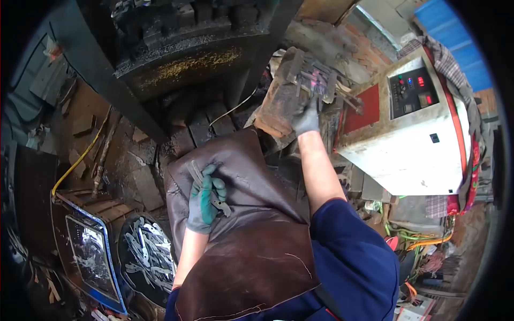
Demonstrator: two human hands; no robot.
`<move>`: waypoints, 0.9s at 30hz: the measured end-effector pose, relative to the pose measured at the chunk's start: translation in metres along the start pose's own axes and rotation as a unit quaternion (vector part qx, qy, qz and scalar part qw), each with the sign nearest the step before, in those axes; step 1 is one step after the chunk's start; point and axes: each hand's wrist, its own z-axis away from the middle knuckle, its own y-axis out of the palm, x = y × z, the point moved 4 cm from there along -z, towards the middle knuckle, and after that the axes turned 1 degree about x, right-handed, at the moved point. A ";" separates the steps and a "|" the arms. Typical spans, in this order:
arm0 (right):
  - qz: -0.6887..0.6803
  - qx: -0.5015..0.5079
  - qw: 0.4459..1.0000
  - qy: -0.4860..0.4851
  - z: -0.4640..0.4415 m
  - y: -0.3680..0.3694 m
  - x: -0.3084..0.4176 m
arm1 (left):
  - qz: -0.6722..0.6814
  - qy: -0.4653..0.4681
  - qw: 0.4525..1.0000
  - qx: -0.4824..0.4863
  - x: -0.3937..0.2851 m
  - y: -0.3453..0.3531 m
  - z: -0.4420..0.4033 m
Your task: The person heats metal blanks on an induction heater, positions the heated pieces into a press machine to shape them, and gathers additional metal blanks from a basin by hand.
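My left hand [203, 200], in a grey and green glove, is closed round a flat metal piece [195, 172] above the brown leather apron [230, 160]. The piece's strip end sticks out at the top, and an end with a hole shows below the fingers. My right hand [307, 121], in a grey glove, reaches forward to a brick block [276, 109]. Its fingers are bent at the near edge of several metal strips [316, 80] on the block, which show a pinkish glow. What these fingers grip is hard to make out.
A white machine cabinet [401, 160] with a lit control panel [413, 92] stands right of the block. At the lower left are a black basin [127, 257] of flat metal pieces and a blue-rimmed frame [110, 257]. A dark steel frame [136, 107] rises ahead.
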 end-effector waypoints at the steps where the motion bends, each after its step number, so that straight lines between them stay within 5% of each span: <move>1: 0.014 -0.068 0.997 -0.046 -0.006 -0.006 0.008 | -0.004 -0.002 1.000 -0.002 0.001 0.002 0.000; 8: 0.240 0.010 0.971 -0.018 0.089 0.026 0.002 | -0.021 0.006 1.000 -0.005 -0.003 0.004 0.002; 15: 0.343 0.287 0.894 -0.026 0.103 0.244 -0.062 | 0.043 0.001 0.999 0.021 -0.003 0.003 0.002; 20: 0.369 0.227 0.901 0.024 0.062 0.315 -0.104 | 0.036 -0.004 0.999 0.014 -0.007 0.002 0.005; 27: 0.353 0.306 0.884 0.016 0.022 0.317 -0.100 | 0.053 -0.007 0.998 0.028 -0.009 0.003 0.004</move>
